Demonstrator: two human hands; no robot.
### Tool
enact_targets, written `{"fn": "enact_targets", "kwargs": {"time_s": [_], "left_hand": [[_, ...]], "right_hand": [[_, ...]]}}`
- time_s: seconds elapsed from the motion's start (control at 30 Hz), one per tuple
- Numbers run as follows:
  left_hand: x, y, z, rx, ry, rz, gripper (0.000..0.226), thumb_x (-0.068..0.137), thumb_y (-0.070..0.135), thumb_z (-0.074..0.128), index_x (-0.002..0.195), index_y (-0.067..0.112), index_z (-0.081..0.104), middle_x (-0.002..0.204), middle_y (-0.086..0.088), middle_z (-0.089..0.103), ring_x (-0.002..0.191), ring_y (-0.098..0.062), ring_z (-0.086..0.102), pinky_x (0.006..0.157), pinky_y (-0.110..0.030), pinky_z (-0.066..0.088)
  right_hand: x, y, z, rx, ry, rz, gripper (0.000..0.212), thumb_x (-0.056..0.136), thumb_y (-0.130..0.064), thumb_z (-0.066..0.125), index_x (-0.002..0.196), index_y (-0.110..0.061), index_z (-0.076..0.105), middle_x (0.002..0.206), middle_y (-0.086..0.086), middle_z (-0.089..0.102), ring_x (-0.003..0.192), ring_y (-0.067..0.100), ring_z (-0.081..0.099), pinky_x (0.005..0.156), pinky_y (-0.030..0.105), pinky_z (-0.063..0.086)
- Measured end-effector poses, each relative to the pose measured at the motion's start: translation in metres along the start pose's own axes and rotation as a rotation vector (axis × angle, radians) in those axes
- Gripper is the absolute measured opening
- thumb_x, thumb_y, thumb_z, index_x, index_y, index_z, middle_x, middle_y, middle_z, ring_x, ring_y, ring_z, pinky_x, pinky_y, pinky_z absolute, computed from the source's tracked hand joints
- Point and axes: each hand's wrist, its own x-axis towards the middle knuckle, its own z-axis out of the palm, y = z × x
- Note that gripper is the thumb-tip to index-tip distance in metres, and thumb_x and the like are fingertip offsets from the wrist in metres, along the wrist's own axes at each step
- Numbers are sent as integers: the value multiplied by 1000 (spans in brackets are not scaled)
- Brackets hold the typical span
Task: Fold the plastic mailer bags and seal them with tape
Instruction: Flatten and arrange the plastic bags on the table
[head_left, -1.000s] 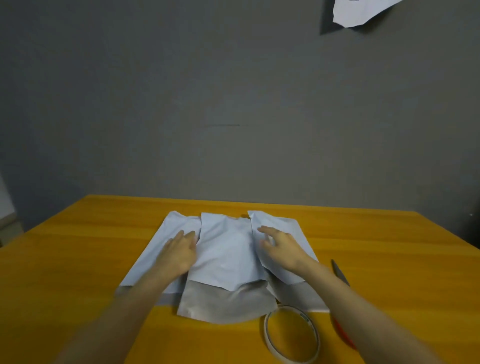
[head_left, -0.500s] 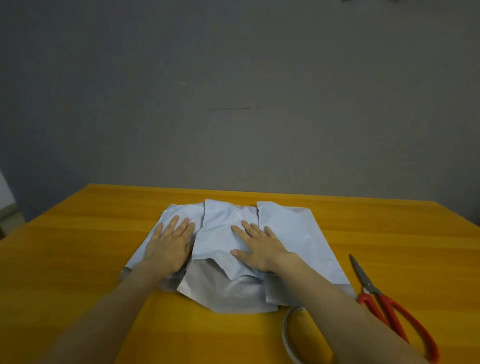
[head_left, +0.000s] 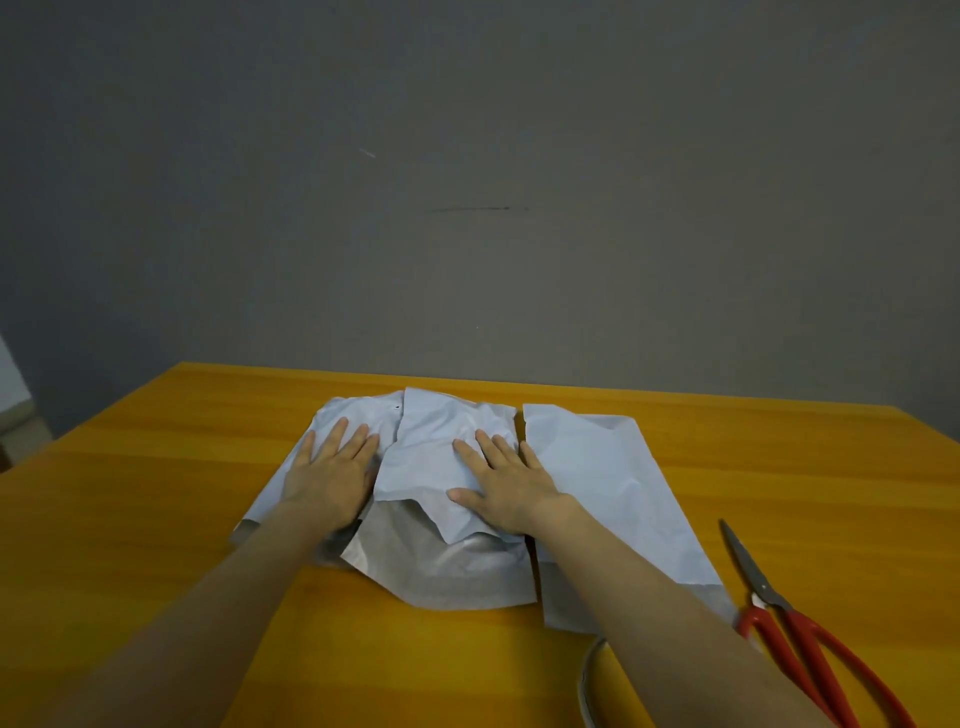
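Three pale plastic mailer bags lie side by side on the orange table (head_left: 156, 519). My left hand (head_left: 332, 467) lies flat, fingers straight, on the left bag (head_left: 291, 467). My right hand (head_left: 504, 480) presses flat on the crumpled middle bag (head_left: 431, 447), whose grey inner flap (head_left: 447, 571) sticks out toward me. The right bag (head_left: 608, 483) lies untouched beside my right forearm. A tape roll (head_left: 589, 680) shows partly at the bottom edge, mostly hidden by my right arm.
Red-handled scissors (head_left: 779, 613) lie on the table to the right of the bags, blades pointing away from me. A grey wall stands behind the table's far edge.
My right hand moved from the right bag onto the middle bag and now lies flat there. The left hand's fingers straightened on the left bag. The camera tilted down.
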Motion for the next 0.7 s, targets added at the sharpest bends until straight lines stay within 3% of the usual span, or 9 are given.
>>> {"fn": "enact_targets", "kwargs": {"time_s": [0.1,0.2,0.27,0.33,0.4,0.53,0.7], "left_hand": [[-5,2,-9,-261,35,-59,58,101,37,28,150,21,2,159,1,-7,145,-20,-11,116,-43,-6],[-14,3,-27,-613,287,-131,49,98,11,35,146,15,26,158,-2,12,146,-21,2,117,-41,1],[-22,10,-43,-696,409,-78,47,97,7,39,144,11,33,156,-4,20,146,-21,8,116,-36,5],[-33,23,-60,-662,442,98,48,96,8,42,143,13,34,155,-2,24,145,-18,11,115,-30,8],[-48,44,-74,-585,388,295,48,98,14,42,144,19,33,155,2,21,145,-16,12,114,-26,7],[-73,96,-77,-422,126,571,49,101,36,32,148,29,21,157,8,11,145,-10,3,113,-22,-4],[-80,136,-47,-237,-72,728,69,92,61,28,150,30,8,158,12,-4,143,-5,-12,114,-30,-13]], "right_hand": [[-9,-1,-5,51,66,3,78,93,-63,26,149,-26,-13,158,5,-19,145,24,-17,116,44,-9],[-25,12,-20,301,181,70,70,96,-57,26,150,-28,-8,158,2,-16,145,20,-16,116,41,-10],[-37,34,-28,367,249,173,66,98,-52,29,151,-26,1,159,3,-9,146,21,-12,117,41,-5],[-51,63,-29,330,251,294,64,98,-49,32,151,-24,8,160,6,-3,147,24,-7,117,40,1],[-69,89,-25,335,198,409,62,99,-46,34,151,-21,12,160,9,1,147,27,-3,116,39,5],[-101,113,-7,320,60,500,62,100,-43,32,151,-15,10,159,11,3,147,28,-1,117,36,6],[-137,114,2,197,-40,560,70,94,-61,27,151,-29,-1,159,4,-12,146,27,-9,115,49,-1]]}}
